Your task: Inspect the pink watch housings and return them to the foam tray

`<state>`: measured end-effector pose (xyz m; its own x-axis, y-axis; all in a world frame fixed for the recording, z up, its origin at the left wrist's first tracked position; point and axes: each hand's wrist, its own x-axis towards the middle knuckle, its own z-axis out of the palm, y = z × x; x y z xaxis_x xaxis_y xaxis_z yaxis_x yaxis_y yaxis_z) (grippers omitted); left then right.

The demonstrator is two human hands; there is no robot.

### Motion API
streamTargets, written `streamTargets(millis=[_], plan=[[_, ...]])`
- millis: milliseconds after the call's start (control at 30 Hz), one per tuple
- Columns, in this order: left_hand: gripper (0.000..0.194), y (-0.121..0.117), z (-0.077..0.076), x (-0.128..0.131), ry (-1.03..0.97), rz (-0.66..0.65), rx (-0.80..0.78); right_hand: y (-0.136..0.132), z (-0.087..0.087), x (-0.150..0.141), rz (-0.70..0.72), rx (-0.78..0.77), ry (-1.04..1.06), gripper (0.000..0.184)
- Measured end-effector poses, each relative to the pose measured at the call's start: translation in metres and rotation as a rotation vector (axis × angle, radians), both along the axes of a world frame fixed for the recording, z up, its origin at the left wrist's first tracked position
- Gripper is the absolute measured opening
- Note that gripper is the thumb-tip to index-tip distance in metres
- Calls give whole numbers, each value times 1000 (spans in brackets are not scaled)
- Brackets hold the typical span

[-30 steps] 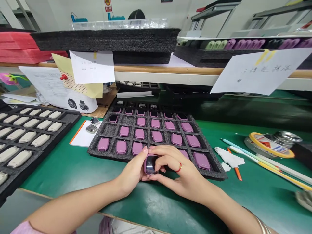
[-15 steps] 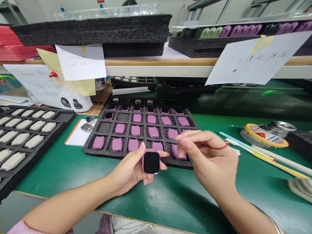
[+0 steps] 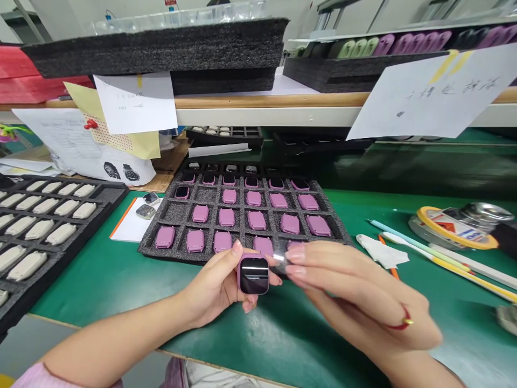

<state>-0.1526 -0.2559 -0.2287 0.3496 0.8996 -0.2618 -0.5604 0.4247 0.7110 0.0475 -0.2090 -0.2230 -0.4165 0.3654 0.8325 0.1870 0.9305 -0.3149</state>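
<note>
"Where is the purple watch point(image 3: 253, 276)?"

"In the left hand point(image 3: 218, 291) — thumb along its edge, fingers behind, dark screen up, above the tabletop point(image 3: 121, 285) at the near side of the foam tray point(image 3: 174, 209)."

"And the right hand point(image 3: 363, 291)?"

"Just beside the watch, not touching it — fingertips pinched on what looks like a small clear piece point(image 3: 279, 258), though it is too blurred to be sure."

"What lies in the tray?"

"More purple watches, some showing dark screens, others purple backs."
</note>
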Motion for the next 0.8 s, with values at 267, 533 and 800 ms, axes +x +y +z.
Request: streamTargets(millis=[267,533,800], plan=[[55,0,-1,2,-7,-4,-11,-7,-8,-9,221,-10,-196,53],[59,-2,-8,5,131,48,73,-13,-6,-28,65,-157,-203,59],[57,-2,-2,4,29,34,-54,-10,-8,-29,116,-373,-116,50]])
